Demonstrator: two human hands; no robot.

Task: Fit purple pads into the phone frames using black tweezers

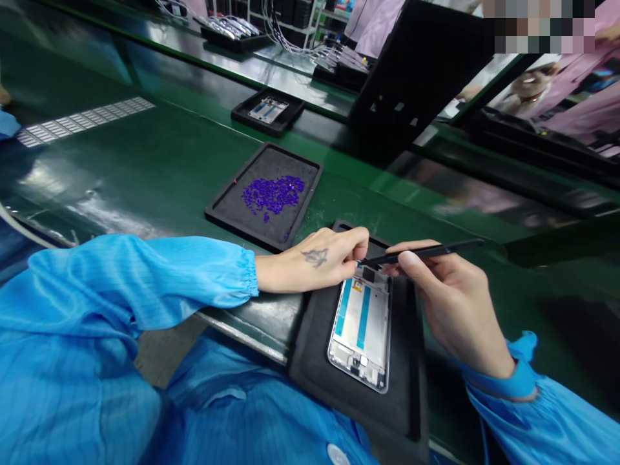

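Note:
A phone frame with blue strips along its silvery inside lies in a black tray at the table's front edge. My right hand grips black tweezers, their tip pointing left over the frame's far end. Beside that tip, my left hand is closed, with thumb and curled forefinger at the frame's far left corner. A bit of blue shows by the thumb tip; whatever the fingers pinch is hidden.
A dark tray of many tiny purple pieces lies beyond my left hand. Farther back, another black tray holds a second phone frame. A large black panel stands at the back. People in pink work across the line.

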